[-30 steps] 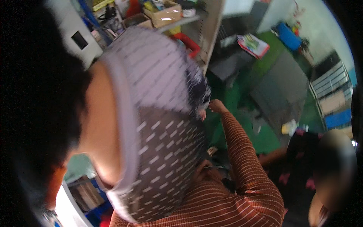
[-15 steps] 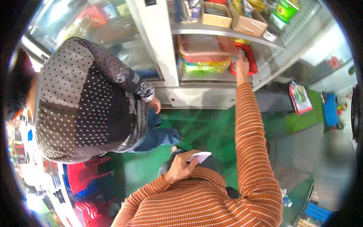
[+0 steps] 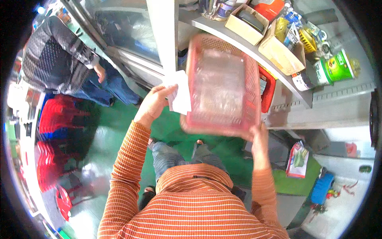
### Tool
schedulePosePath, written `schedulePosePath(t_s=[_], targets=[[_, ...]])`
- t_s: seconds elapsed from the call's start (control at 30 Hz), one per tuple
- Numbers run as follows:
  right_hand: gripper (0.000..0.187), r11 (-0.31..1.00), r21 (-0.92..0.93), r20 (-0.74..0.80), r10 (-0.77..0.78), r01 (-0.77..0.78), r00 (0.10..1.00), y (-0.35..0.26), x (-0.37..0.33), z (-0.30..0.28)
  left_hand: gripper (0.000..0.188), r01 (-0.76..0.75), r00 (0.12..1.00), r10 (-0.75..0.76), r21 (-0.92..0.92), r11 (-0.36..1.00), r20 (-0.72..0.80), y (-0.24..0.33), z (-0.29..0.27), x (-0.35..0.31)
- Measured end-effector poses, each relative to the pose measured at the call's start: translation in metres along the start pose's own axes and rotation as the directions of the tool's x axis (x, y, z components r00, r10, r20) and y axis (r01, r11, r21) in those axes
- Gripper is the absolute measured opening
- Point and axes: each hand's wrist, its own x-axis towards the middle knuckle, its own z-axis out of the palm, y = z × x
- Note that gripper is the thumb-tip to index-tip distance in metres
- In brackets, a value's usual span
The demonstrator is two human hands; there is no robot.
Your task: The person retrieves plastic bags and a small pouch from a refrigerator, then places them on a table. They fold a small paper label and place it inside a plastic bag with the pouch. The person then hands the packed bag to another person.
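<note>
My left hand (image 3: 152, 105) pinches a white sheet of paper (image 3: 182, 95), which hangs against the left side of a pink plastic basket (image 3: 252, 77). The near right corner of that basket is in my right hand (image 3: 259, 140), the fingers curled over its rim. The basket sticks out from the lower shelf over the floor and is slightly smeared by motion. Inside it lies something flat and clear, like plastic wrapping (image 3: 220, 81); its kind is not plain. Behind the basket's right side, a red tray (image 3: 268, 88) sits on the shelf, partly hidden.
Above, the upper shelf (image 3: 278, 77) bears open cardboard boxes (image 3: 283, 49) of small goods and a green-and-white tub (image 3: 338, 68). A person in a dotted dark top (image 3: 53, 59) stands to the left. Stacked red chairs (image 3: 59, 115) stand behind that person.
My right hand has left the red tray and taken hold of the pink basket, which has come forward off the shelf. My left hand has risen toward it with the paper. The view has shifted.
</note>
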Motion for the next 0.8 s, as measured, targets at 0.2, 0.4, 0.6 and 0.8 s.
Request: schedulePosePath(t_s=[0.2, 0.4, 0.6, 0.8], targets=[[0.032, 0.925, -0.353, 0.235, -0.061, 0.143, 0.97, 0.044, -0.101, -0.016, 0.029, 0.034, 0.986, 0.031, 0.388, 0.921, -0.161, -0.055, 0.018, -0.048], [0.027, 0.792, -0.353, 0.708, -0.122, 0.498, 0.695, -0.014, 0.0, -0.027, 0.024, 0.088, 0.917, 0.128, 0.504, 0.859, -0.378, -0.1, -0.028, -0.129], [0.022, 0.381, -0.484, 0.458, -0.657, 0.788, 0.598, -0.062, 0.243, 0.05, 0.021, 0.077, 0.884, 0.18, 0.514, 0.854, -0.432, -0.11, -0.02, -0.149], [0.025, 0.153, -0.538, 0.632, -0.577, 0.829, 0.517, -0.037, 0.308, 0.093, 0.019, 0.021, 0.829, 0.224, 0.429, 0.903, -0.512, -0.127, -0.031, -0.167]])
